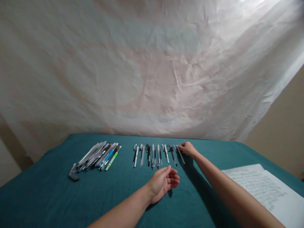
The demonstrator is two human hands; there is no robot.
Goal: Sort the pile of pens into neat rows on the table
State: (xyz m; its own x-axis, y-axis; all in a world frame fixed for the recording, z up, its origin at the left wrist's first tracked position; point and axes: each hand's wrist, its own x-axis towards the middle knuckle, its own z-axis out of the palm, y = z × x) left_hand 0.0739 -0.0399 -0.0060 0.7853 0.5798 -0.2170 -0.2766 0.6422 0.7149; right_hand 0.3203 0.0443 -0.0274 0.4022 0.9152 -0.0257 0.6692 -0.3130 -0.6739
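Several pens lie side by side in a row on the green cloth, with caps set by their upper ends. A slim grey pen point(180, 155) forms the right end of this row. My right hand point(187, 148) pinches that pen near its far end, beside a small cap; the exact fingertip contact is hard to make out. Closer to me, my left hand point(164, 184) is just in front of the row, palm turned to the right, fingers loosely curled and apart, with nothing in it. Nearest its thumb is a white pen point(166, 154) with a dark tip.
A heap of pens point(98, 156), including a blue one and a bright green one point(113, 161), lies on the left. At its near end is a dark, crumpled item point(73, 174). Written sheets of paper point(263, 186) rest at the right. Behind the table hangs a pale sheet point(152, 69).
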